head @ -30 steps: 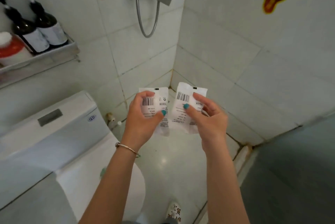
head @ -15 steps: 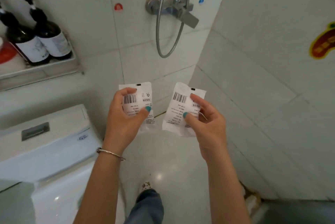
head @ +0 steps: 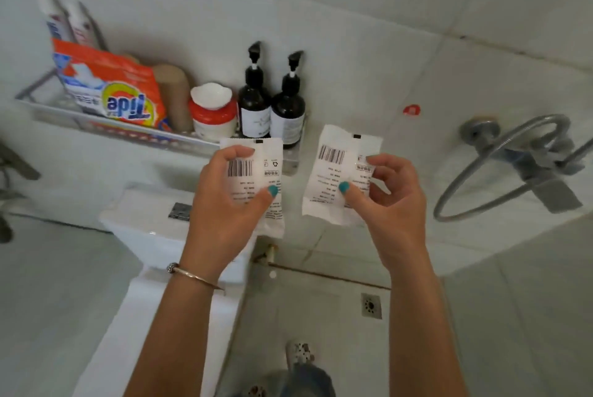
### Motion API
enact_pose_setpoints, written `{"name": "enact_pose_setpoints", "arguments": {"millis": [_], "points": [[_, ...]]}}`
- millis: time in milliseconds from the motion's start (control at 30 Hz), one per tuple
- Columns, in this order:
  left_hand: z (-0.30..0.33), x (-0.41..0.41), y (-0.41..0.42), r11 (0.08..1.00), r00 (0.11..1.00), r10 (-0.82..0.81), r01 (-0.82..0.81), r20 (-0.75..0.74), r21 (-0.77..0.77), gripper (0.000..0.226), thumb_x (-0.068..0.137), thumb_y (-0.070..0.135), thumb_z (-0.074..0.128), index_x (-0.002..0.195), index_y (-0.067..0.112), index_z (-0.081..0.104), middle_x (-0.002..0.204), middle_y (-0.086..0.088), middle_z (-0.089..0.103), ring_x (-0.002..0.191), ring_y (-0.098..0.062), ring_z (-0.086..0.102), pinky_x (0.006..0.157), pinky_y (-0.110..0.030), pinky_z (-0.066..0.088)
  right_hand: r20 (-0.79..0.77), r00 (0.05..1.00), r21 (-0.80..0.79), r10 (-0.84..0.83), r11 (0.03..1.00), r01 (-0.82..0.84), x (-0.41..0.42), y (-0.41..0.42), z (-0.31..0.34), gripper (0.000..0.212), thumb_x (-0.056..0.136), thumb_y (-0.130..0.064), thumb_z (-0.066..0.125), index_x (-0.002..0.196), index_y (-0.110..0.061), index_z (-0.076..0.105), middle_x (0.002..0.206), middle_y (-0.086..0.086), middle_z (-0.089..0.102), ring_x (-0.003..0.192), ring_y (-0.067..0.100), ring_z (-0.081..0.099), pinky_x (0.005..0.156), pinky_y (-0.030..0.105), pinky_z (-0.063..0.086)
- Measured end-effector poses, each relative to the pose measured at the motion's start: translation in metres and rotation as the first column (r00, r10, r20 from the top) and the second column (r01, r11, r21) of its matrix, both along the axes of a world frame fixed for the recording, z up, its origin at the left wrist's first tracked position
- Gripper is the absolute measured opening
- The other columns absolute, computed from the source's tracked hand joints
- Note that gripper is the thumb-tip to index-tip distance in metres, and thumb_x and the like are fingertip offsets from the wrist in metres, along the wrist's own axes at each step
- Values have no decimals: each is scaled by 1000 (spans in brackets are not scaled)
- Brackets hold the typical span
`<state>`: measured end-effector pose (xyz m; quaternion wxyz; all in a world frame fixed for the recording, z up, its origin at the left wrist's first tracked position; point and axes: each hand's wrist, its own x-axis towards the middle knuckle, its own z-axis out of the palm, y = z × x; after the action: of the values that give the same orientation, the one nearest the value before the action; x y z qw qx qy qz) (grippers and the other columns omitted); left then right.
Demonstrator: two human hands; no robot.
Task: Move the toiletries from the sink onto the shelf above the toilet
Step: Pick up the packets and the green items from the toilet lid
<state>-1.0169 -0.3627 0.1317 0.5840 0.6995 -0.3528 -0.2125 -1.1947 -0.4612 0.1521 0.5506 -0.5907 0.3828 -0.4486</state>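
Hidden or unclear: the print under each barcode is too small to read; the left end of the metal wire wall shelf (head: 134, 135) blurs out, and the two tall white tubes (head: 69, 22) at its far left are smeared; both forearms are cut off at the bottom edge.
Left hand: the left hand (head: 224, 204), a thin silver bangle (head: 192, 274) on its wrist, pinches the left white plastic sachet with a barcode (head: 268, 159) between thumb and curled fingers.
Right hand: the right hand (head: 391, 200) grips the right white plastic sachet with a barcode (head: 333, 172) by its right edge, thumb on its face.
Sachets: held side by side, apart, upright, just below the shelf's right end.
Above the left hand: two dark brown pump bottles with white labels (head: 272, 107), a white jar with a red band (head: 211, 114) and an orange Tide detergent bag (head: 112, 85) stand on the shelf.
Below the left hand: the white ceramic toilet tank (head: 147, 217).
Right of the right hand: a looped grey metal shower hose (head: 500, 168) on the tiled wall.
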Motion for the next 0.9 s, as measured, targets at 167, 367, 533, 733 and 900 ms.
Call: {"name": "enact_pose_setpoints", "arguments": {"millis": [167, 367, 533, 733, 900], "points": [[6, 20, -13, 971, 971, 239, -239, 13, 14, 52, 75, 18, 78, 110, 40, 47, 121, 8, 49, 110, -14, 53, 83, -33, 56, 22, 990, -62, 140, 988, -138, 35, -53, 6, 41, 76, 5, 75, 100, -24, 60, 109, 3, 65, 95, 17, 71, 68, 25, 58], [6, 25, -29, 856, 856, 516, -517, -38, -9, 51, 74, 18, 78, 107, 42, 48, 117, 1, 56, 103, -16, 59, 83, -41, 56, -79, 931, -185, 356, 913, -364, 61, -107, 17, 49, 75, 9, 75, 99, -32, 65, 97, -12, 68, 92, 4, 69, 70, 16, 55], [8, 26, -44, 851, 849, 525, -526, -57, -5, 50, 75, 19, 78, 108, 41, 48, 117, 0, 57, 103, -17, 59, 81, -41, 57, -90, 942, -232, 323, 913, -335, 84, -126, 7, 57, 74, 9, 75, 113, -29, 60, 92, -17, 73, 92, 2, 69, 73, 19, 55], [22, 50, -56, 868, 868, 495, -496, -47, -32, 49, 76, 15, 77, 110, 36, 49, 116, 2, 58, 101, -15, 60, 70, -25, 56, -189, 966, -363, 178, 901, -237, 107, -126, -17, 38, 75, -4, 79, 102, -28, 67, 103, -6, 68, 94, 8, 67, 77, 25, 55], [11, 69, -52, 890, 891, 446, -451, -81, -65, 48, 78, 13, 76, 111, 35, 49, 121, -1, 57, 107, -19, 60, 60, -14, 52, -363, 928, -465, 83, 847, -257, 122, -120, -45, 34, 75, -9, 79, 104, -26, 73, 97, -10, 66, 82, 7, 62, 70, 27, 53]]}}
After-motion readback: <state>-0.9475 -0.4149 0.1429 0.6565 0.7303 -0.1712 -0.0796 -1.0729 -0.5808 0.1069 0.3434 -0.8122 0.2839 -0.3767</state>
